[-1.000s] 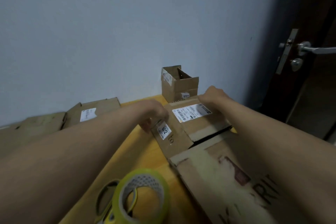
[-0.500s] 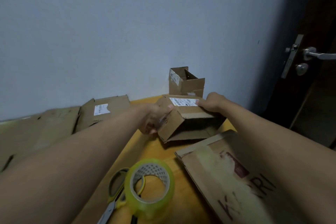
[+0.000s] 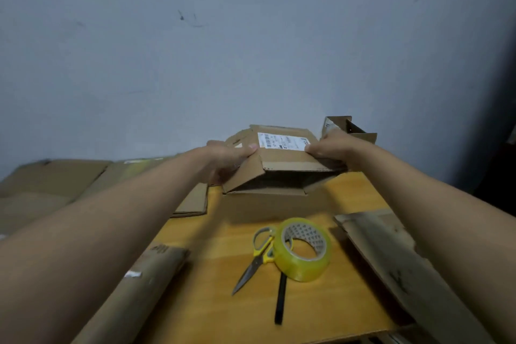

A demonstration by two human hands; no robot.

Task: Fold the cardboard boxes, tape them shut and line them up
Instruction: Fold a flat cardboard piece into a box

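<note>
A pale blue-grey wall with faint scuff marks fills the upper frame; a yellow-orange wooden table spans the lower centre; dim shadow darkens the right edge

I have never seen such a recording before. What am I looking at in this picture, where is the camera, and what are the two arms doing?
There is no machine here. A person wears a camera on the head, and it looks forward and down, so the two bare arms are the person's own. The left hand and the right hand each grip one side of a brown cardboard box with a white shipping label, raised off the yellow wooden table. Its near end is open, with the flaps not yet closed.

On the table lie a roll of clear yellowish packing tape, scissors with yellow handles touching it, and a thin black stick. Flat cardboard sheets lie to the left. A small open cardboard box stands by the grey wall.
</note>
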